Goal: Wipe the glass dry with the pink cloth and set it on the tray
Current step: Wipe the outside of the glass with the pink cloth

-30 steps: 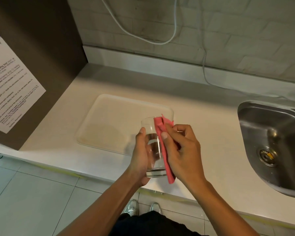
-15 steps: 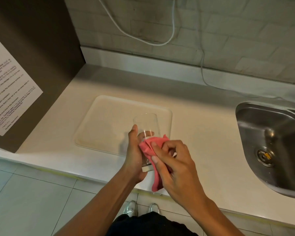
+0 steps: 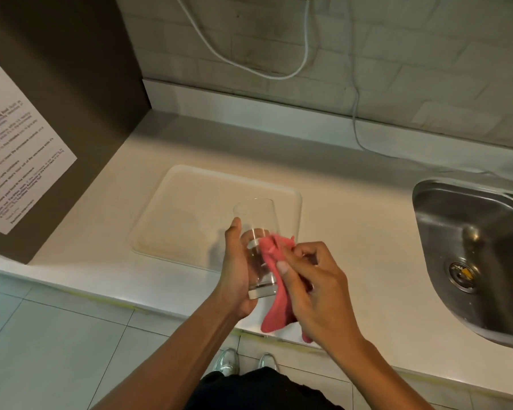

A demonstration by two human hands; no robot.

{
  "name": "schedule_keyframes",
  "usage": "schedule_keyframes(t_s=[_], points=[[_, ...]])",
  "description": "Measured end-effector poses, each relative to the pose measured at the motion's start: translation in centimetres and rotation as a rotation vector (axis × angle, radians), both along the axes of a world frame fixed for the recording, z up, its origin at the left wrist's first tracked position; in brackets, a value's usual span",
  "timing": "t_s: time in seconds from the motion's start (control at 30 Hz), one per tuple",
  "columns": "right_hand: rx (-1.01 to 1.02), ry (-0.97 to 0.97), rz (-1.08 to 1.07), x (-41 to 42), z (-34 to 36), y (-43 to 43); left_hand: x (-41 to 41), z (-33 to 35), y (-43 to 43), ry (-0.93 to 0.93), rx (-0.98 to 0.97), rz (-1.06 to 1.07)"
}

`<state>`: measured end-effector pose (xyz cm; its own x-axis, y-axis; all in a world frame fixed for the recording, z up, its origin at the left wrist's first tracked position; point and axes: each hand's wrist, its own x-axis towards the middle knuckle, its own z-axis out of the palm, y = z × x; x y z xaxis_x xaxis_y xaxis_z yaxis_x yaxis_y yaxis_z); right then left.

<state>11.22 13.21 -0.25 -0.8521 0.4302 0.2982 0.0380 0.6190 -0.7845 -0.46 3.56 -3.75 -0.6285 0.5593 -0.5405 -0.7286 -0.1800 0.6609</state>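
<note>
A clear drinking glass (image 3: 256, 226) is held in the air above the front edge of the counter, tilted with its mouth pointing away from me. My left hand (image 3: 236, 267) grips its lower half from the left. My right hand (image 3: 314, 285) presses a pink cloth (image 3: 274, 294) against the glass's right side near the base; the cloth's tail hangs down below the hand. A pale cream tray (image 3: 190, 214) lies flat on the counter just behind and left of the glass, with nothing on it.
A steel sink (image 3: 474, 247) is sunk into the white counter (image 3: 353, 232) at the right. A dark cabinet side with a printed notice (image 3: 21, 161) walls off the left. White cables hang on the tiled back wall (image 3: 279, 39).
The pink cloth and my right hand slid from the glass's rim down its side to the base. The glass tilted further away from me.
</note>
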Motion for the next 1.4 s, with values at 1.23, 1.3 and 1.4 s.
schedule_keyframes(t_s=[1.23, 1.3, 1.4], points=[[-0.134, -0.082, -0.113, -3.8, 1.3, 1.9, 1.4, -0.3, 0.2, -0.017, -0.005, 0.015], [-0.124, -0.043, -0.123, -4.0, 1.6, 1.8, 1.7, -0.2, 0.2, -0.004, -0.017, -0.008], [-0.122, -0.012, -0.098, -3.1, 1.4, 1.7, 2.0, 0.6, 0.1, 0.039, -0.105, -0.024]])
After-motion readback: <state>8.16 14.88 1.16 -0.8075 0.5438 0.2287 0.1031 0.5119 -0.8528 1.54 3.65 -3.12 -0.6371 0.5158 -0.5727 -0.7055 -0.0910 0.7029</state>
